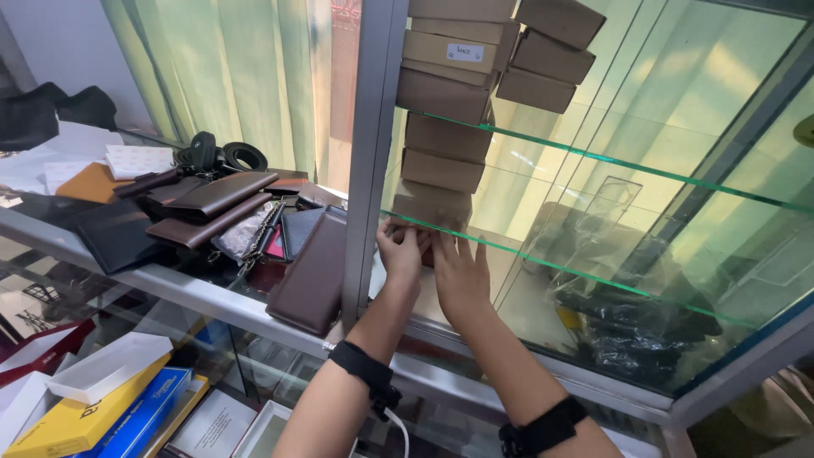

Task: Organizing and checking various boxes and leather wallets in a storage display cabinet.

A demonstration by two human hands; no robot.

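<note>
Both hands [432, 263] touching brown box [428, 206] under shelf.

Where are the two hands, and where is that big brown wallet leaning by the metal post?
left hand [400, 252], head view, back of the hand.
right hand [459, 273], head view, back of the hand.
big brown wallet [312, 276], head view, middle of its flat face.
</note>
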